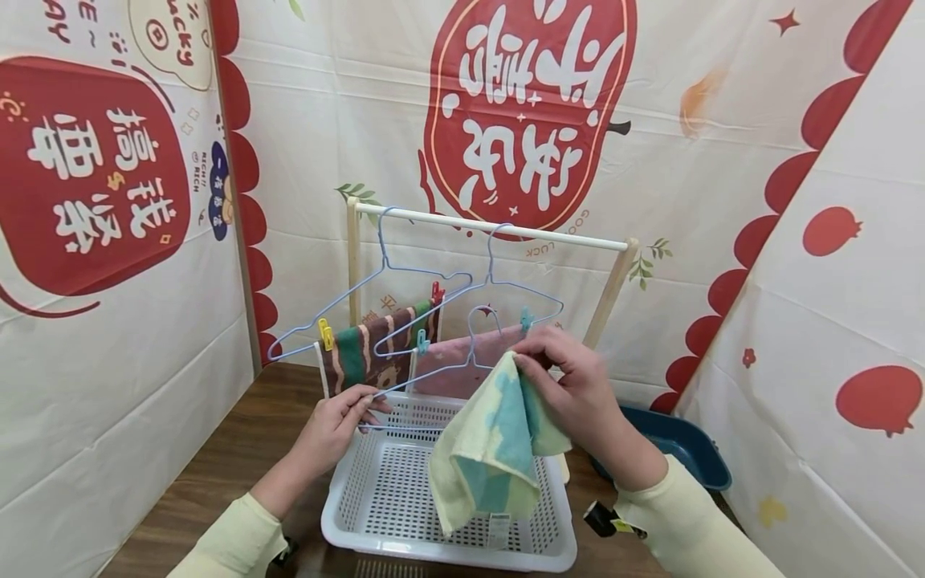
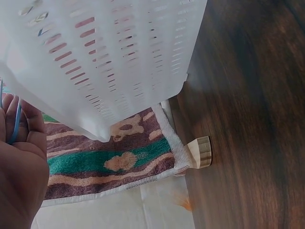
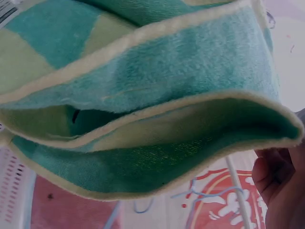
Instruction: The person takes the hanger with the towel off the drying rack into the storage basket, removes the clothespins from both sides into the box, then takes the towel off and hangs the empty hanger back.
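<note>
Yellow-and-aqua towel (image 1: 499, 449) hangs from R fingertips: R hand (image 1: 578, 393) pinches its top corner btwn thumb & fingers, rest drooping in folds below them, above the white basket (image 1: 433, 553). L hand (image 1: 332, 429), left of R fingers & a bit lower, grips one end of a blue wire hanger (image 1: 471, 357); hook is up btwn the 2 hands, far end hidden behind the towel, can't tell if they touch. Basket sits below both sets of fingers on a dark wood table (image 1: 202, 457). Beyond the fingers: rack w/ white rod (image 1: 491, 227), 2 more hangers (image 1: 386, 263) hooked on. Past L fingers, brown-green striped towel (image 1: 376, 349) w/ yellow clip (image 1: 326, 334) & red clip (image 1: 437, 292); behind R fingers, pink cloth (image 1: 455, 361) w/ lt-blue clips (image 1: 422, 341). Dk-blue tub (image 1: 694, 449) right of R wrist, partly hidden.
</note>
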Tool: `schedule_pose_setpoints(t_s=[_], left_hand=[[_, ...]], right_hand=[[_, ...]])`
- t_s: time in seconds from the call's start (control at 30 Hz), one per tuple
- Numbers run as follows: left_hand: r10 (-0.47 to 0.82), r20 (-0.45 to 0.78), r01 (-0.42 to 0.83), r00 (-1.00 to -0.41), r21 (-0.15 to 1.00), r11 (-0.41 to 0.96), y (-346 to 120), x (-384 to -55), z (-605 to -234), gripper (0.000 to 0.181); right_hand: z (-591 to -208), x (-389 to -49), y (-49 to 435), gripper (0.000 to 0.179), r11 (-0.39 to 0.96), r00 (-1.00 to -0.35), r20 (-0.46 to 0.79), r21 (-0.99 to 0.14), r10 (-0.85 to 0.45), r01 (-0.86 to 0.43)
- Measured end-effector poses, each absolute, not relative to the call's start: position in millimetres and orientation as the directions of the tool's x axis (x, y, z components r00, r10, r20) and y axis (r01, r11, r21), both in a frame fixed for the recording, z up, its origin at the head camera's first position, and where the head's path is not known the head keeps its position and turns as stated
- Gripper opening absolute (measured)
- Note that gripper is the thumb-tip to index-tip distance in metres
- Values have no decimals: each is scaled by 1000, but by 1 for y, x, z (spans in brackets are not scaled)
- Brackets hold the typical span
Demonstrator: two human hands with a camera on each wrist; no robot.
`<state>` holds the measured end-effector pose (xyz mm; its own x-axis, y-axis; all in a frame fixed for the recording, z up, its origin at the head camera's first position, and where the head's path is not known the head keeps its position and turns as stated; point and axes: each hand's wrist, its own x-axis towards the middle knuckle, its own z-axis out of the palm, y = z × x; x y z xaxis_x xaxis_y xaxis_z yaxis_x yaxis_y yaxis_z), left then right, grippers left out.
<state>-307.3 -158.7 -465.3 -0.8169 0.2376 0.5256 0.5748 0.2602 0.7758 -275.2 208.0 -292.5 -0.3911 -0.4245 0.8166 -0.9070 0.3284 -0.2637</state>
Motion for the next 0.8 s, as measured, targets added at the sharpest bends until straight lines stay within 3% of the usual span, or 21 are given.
schedule_pose_setpoints(t_s=[0.17,0.43,0.57,0.8], left_hand=[[234,538,585,-810,767,264,-158,-308,-465,23],[230,546,591,-806,762,265,-159,-308,-465,23],[225,539,584,-811,765,272,-161,-307,-464,23],[232,533,581,-813,768,269,-163,-308,-464,24]], right_hand=[[-312,-280,203,26,326,-380,771,-235,-510,-915],[-337,-290,199,19,400,-431,668,-213,-606,-891],[-348,-296,196,19,405,-418,622,-172,-662,-898],[-366,-301,192,11,436,-450,413,-134,-792,-890]])
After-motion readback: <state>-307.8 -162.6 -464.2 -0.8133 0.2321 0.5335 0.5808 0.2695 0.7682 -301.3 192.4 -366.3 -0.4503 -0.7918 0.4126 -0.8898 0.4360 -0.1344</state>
